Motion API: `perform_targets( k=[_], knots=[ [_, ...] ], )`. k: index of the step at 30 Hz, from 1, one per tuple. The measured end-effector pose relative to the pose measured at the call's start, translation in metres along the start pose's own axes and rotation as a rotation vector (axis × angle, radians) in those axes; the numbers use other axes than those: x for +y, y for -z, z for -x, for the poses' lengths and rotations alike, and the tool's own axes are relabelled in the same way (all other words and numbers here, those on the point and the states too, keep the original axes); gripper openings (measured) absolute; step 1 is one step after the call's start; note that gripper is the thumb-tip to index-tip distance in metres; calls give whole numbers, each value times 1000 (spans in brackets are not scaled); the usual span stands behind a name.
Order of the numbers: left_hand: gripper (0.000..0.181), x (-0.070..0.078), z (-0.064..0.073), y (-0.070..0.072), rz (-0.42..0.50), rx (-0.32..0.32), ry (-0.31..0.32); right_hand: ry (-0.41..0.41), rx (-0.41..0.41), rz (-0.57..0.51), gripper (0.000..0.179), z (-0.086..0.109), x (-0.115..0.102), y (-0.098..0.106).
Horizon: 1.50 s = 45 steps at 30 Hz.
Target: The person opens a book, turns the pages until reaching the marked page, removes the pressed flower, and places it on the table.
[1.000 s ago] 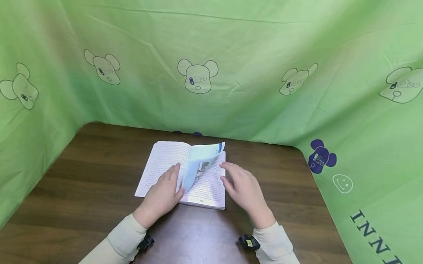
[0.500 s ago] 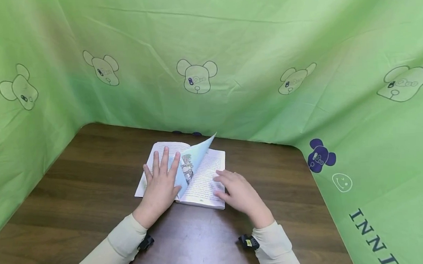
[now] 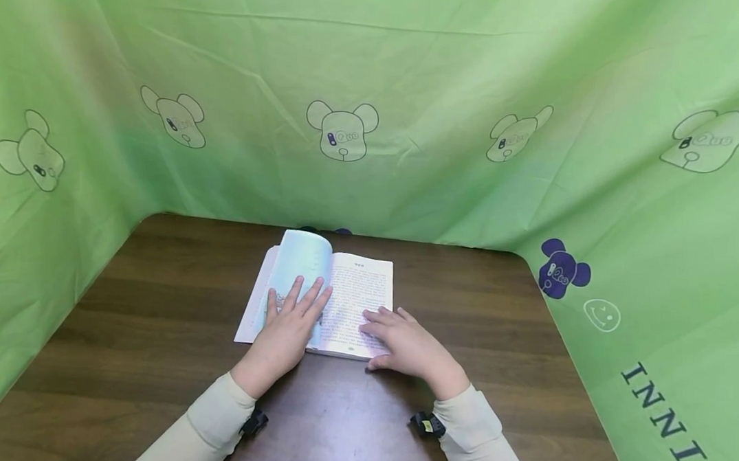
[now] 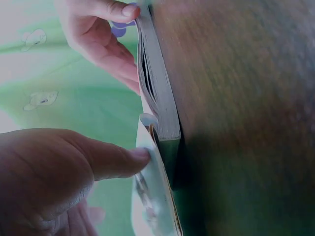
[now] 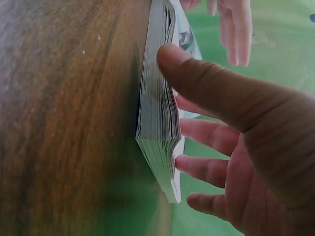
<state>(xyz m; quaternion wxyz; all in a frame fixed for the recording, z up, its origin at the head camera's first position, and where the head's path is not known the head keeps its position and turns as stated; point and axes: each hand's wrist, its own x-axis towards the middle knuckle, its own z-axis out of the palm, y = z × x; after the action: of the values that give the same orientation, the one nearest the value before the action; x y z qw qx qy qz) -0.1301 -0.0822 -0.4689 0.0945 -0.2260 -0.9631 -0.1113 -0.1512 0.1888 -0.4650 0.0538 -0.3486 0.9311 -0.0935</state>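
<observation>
An open book [image 3: 362, 293] lies on the wooden table, printed text on its right page. A light blue illustrated page [image 3: 304, 254] is turned over to the left, its far part bowed up above the white page beneath. My left hand [image 3: 283, 339] rests on this blue page with fingers spread, and in the left wrist view its thumb [image 4: 118, 160] lies against the page near the spine. My right hand [image 3: 408, 344] has its fingertips on the right page's lower right part. In the right wrist view its thumb [image 5: 197, 73] lies at the near edge of the page block [image 5: 155, 108].
The brown table [image 3: 162, 301] reaches to a green cloth [image 3: 399, 64] hung around its back and sides, printed with bear faces. A black wrist strap [image 3: 254, 422] sits on the left wrist, and another strap [image 3: 427, 425] on the right.
The blue page, lifted at an angle over the right page before, has gone over to the left. My left hand flattened onto it, and my right hand slid left and nearer along the right page.
</observation>
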Motion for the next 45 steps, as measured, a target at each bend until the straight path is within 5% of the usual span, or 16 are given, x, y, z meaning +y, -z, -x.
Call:
perform_targets(
  k=[7,14,21,34,45],
  knots=[
    [80,-3,1,0,27,-111,-26,3,3,21,59,0,-1,2],
    [58,-3,3,2,100,-230,10,11,-10,11,57,3,4,3],
    [42,4,6,6,157,-267,47,-28,-30,-7,56,9,10,5],
    [54,8,8,3,181,-289,118,12,-37,-57,27,15,10,15],
    [42,14,8,3,160,-298,70,147,119,90,7,14,11,14]
  ],
)
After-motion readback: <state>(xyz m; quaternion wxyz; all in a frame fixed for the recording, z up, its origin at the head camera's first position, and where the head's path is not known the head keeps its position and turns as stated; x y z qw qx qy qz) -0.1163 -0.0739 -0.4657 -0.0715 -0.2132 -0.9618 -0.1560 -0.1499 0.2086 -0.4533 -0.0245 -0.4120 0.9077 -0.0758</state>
